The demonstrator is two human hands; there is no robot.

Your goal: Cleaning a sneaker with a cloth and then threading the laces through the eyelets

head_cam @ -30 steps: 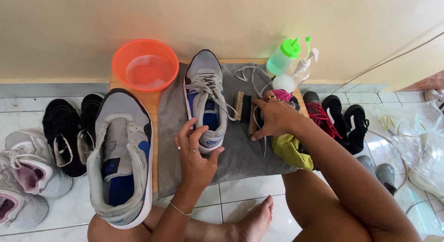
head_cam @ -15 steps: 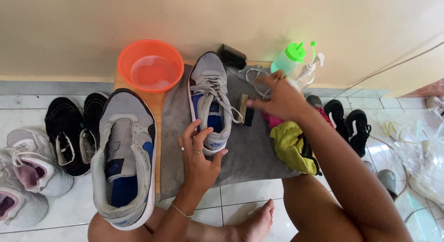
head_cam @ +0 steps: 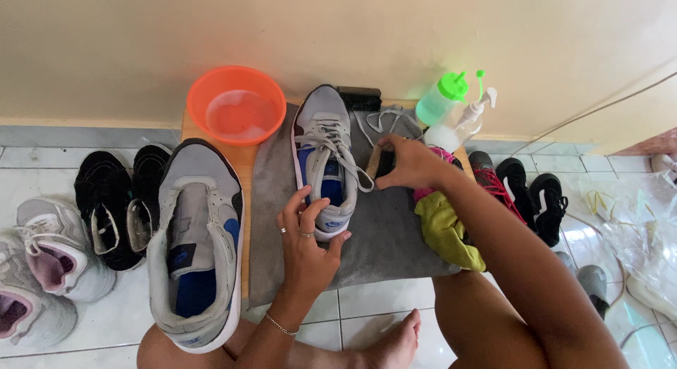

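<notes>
Seen from above, seated on a white tiled floor (head_cam: 367, 298) facing a cream wall. At centre, a grey towel (head_cam: 381, 235) spread over a low wooden board (head_cam: 243, 164). On the towel, a grey and blue sneaker (head_cam: 323, 157), toe toward twelve o'clock, laces loose. Left hand (head_cam: 305, 245) at six o'clock of that sneaker, fingers curled lightly round its heel, thumb spread; grip loose, not clenched. Right hand (head_cam: 409, 163) at three o'clock of the sneaker, fingers closed around a wooden-backed brush (head_cam: 377, 161) just beside the laces. At eleven o'clock, an orange bowl (head_cam: 240, 104) of water. At one o'clock, a green-capped bottle (head_cam: 441, 99) and a white pump bottle (head_cam: 462, 125). At three o'clock, yellow and pink cloths (head_cam: 448, 228). At eight o'clock, the matching sneaker (head_cam: 197, 242) resting on a knee. Further left, black shoes (head_cam: 116, 200).
</notes>
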